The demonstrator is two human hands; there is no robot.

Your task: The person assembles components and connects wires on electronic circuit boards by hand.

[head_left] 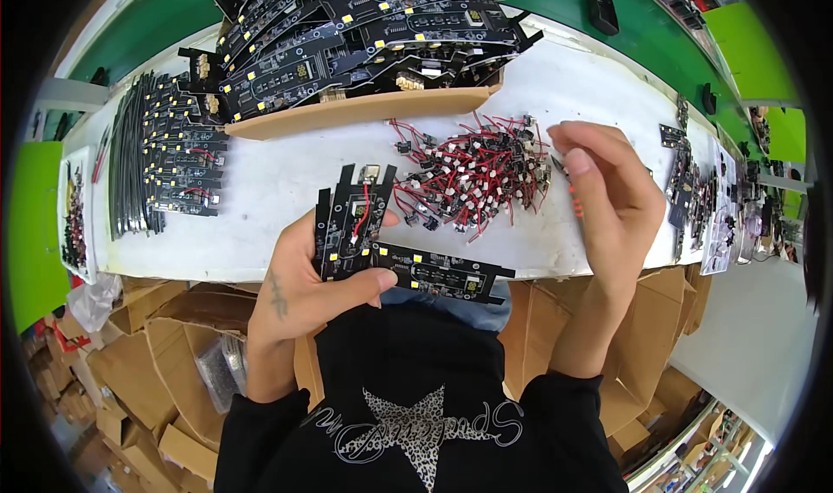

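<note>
My left hand (305,292) is closed around several black circuit boards with yellow-white LEDs. One circuit board (351,220) stands upright with a short red wire on it; another circuit board (444,273) sticks out to the right under my thumb. My right hand (607,185) hovers at the right edge of a pile of small parts with red and black wires (477,174). Its thumb and index finger are bent toward each other, and anything between them is too small to make out. Just beside the thumb shows a thin dark tool with orange bands (574,200), partly hidden by the hand.
A cardboard box (364,111) heaped with circuit boards stands at the back. Boards with black leads (178,159) lie in a row on the left, beside a white tray (80,220) of small parts. More boards (681,185) lie at the right. Cardboard boxes (178,371) stand below the table's front edge.
</note>
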